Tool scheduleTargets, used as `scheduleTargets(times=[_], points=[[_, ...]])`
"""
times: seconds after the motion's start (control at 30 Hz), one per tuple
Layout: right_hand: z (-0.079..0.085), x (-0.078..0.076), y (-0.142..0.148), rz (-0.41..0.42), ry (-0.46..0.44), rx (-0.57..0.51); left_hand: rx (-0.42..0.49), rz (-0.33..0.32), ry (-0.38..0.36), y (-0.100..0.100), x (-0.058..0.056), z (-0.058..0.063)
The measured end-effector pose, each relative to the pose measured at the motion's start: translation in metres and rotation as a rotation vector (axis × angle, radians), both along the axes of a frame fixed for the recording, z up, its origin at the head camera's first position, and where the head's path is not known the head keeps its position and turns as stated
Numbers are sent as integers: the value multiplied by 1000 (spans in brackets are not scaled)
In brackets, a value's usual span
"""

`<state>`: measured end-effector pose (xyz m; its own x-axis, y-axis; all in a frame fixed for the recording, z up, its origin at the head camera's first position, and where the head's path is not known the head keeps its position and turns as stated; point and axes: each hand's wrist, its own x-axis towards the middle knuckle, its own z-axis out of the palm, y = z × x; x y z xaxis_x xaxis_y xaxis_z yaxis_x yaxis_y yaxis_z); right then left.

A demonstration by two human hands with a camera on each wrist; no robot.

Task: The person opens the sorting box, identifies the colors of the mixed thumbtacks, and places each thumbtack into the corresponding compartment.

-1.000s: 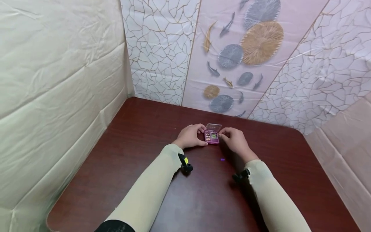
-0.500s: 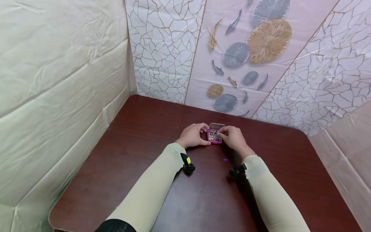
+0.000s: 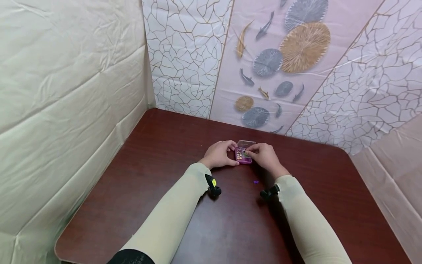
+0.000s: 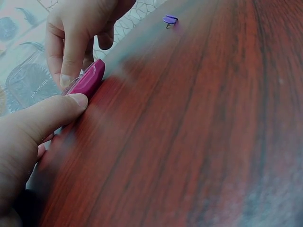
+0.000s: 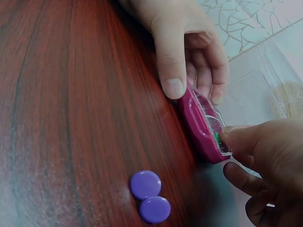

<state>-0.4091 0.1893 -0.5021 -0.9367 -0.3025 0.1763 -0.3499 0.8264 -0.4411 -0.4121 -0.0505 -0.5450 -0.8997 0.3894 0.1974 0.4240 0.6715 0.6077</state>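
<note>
A small magenta plastic case (image 3: 238, 161) lies on the table, its clear lid (image 3: 246, 142) raised at the back. Inside are several peach-coloured round pieces (image 3: 239, 155), and a bit of green (image 5: 218, 137) shows at the near wall. My left hand (image 3: 218, 154) grips the case's left side between thumb and fingers. Over the right half of the case, my right hand (image 3: 265, 156) has thumb and forefinger brought together at the compartment. Whether anything is between those fingertips is hidden. Two purple thumbtacks (image 5: 146, 184) lie side by side on the table, nearer to me.
The brown wooden table (image 3: 165, 146) has rounded far corners. Behind it hangs a patterned cloth wall (image 3: 184, 62), with a pale cloth (image 3: 72, 91) along the left. Black wrist cameras (image 3: 214, 189) sit on both sleeves, low over the table.
My right hand has moved left from the case's right edge to over its inside, covering part of the green pieces. The left hand keeps its grip. The view shifted slightly.
</note>
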Motion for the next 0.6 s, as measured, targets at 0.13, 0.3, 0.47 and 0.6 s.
scheduleTargets(times=[0.13, 0.3, 0.47, 0.6], points=[[0, 1, -1, -6, 12, -4, -9, 1, -7, 0, 0, 1], [-2, 2, -1, -13, 13, -11, -13, 5, -30, -1, -1, 1], [-3, 10, 5, -16, 47, -21, -12, 7, -32, 0, -2, -1], [3, 30, 18, 4, 54, -17, -13, 4, -20, -2, -3, 0]])
